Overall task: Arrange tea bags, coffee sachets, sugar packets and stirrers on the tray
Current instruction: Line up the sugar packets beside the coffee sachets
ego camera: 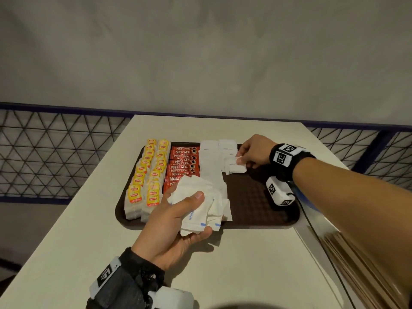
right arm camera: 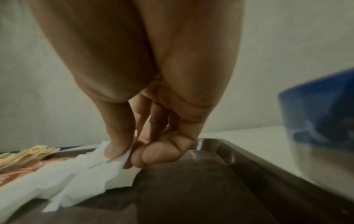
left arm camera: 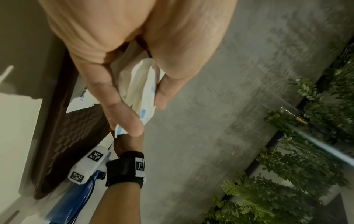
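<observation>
So here's where I'm at: my left hand (ego camera: 176,221) is hovering over the near edge of the brown tray (ego camera: 256,197), with thumb and fingers curled round a messy bundle of white sugar packets (ego camera: 200,208). In the left wrist view that grip is pretty clear, the bundle (left arm camera: 141,84) is squeezed between thumb and fingers, blue print showing on the edges.

My right hand (ego camera: 254,152) is out at the far right part of the tray, pinching one sugar packet (ego camera: 235,167) between thumb and forefinger. The right wrist view shows the thumb (right arm camera: 118,145) pressed on the packet (right arm camera: 101,171) and the other fingers tucked under, with the packet's lower end touching the packets already lying on the tray floor (right arm camera: 191,189).

What's on the tray, left to right: two rows of yellow Lipton tea bags (ego camera: 147,175), overlapping like shingles, then a column of red Nescafe coffee sachets (ego camera: 181,163) right beside them, then a long column of white sugar packets (ego camera: 209,161) running front to back. A second, shorter column of sugar packets (ego camera: 227,148) sits at the far end, which is where my right hand is. The right half of the tray is bare textured plastic.

The tray sits on a white table (ego camera: 245,264). Near the tray's right edge there's a blue cup (right arm camera: 321,121), mostly hidden behind my right forearm in the head view. At the table's right edge there's a stack of thin brownish sticks (ego camera: 365,270), can't tell for sure they're the stirrers.
</observation>
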Motion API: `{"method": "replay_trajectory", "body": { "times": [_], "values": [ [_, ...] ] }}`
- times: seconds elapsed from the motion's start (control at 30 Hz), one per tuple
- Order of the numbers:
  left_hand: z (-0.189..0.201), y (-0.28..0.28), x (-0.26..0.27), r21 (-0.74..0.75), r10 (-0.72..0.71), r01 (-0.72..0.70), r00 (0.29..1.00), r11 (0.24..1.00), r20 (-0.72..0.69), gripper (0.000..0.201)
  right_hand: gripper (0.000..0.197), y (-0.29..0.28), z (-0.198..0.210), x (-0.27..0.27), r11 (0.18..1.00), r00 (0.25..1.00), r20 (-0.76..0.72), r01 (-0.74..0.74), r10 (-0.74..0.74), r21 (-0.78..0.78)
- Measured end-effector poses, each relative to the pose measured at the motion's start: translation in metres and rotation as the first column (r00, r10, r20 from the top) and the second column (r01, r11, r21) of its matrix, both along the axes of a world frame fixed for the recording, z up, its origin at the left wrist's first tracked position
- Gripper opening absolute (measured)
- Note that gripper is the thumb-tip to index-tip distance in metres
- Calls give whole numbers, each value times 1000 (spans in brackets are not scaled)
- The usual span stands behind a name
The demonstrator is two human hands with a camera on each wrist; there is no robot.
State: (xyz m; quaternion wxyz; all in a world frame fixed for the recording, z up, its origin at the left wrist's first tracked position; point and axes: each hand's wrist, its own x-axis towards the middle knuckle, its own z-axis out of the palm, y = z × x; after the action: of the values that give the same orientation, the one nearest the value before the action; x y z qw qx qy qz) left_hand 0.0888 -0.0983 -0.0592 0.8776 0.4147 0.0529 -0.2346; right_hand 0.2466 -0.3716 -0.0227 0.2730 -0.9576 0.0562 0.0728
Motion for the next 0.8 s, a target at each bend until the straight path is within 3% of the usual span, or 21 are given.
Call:
{"method": "replay_trajectory", "body": {
  "times": [0.33,0.47,0.53,0.67,0.8],
  "values": [
    [-9,-1,0,-13,-33,34,999,999,24,57,25,15,-7,11,998,997,-62,52,-54,-30],
    [-7,-2,1,-16,-6,6,1000,1000,23,59,27,17,4,3,995,996,13,94,-93,-26],
    [-6,-3,2,-24,19,-19,1000,1000,18,60,23,21,18,-9,994,989,103,97,-102,55],
    [-3,-3,2,-33,91,-90,996,995,18,60,13,50,55,-68,940,970,238,-36,-49,339],
    [1,0,3,-18,209,-208,976,978,66,60,23,84,73,-131,874,952,239,-275,190,401]
  ]
}}
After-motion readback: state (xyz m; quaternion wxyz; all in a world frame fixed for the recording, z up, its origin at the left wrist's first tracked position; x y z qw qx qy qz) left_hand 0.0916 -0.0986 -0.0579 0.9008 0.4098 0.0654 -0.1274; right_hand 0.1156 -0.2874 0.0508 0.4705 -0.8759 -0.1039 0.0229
